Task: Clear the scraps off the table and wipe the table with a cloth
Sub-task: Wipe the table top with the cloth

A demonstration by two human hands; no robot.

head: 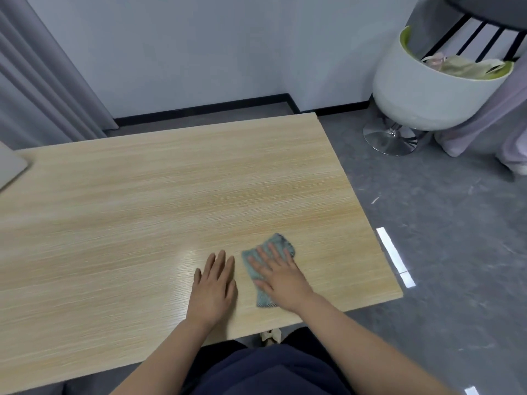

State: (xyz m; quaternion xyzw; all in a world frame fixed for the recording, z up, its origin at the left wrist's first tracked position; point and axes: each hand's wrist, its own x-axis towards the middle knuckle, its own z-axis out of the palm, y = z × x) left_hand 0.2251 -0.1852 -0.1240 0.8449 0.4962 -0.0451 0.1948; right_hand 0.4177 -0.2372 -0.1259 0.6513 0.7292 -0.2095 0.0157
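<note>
Right hand (pixel 281 276) flat on cloth (pixel 266 269), no legible writing

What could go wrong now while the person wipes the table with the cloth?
The right hand presses flat on the cloth with no grip, so the cloth may bunch or slip from under it. It lies near the right edge of the table, so a wide stroke may carry it off.

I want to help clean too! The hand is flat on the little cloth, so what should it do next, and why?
Probably slide the cloth sideways across the table toward the left. The right hand already presses it flat near the right edge, and most of the bare wood lies to the left. The left hand rests flat beside it and would need to lift out of the way. No scraps show on the top.
</note>
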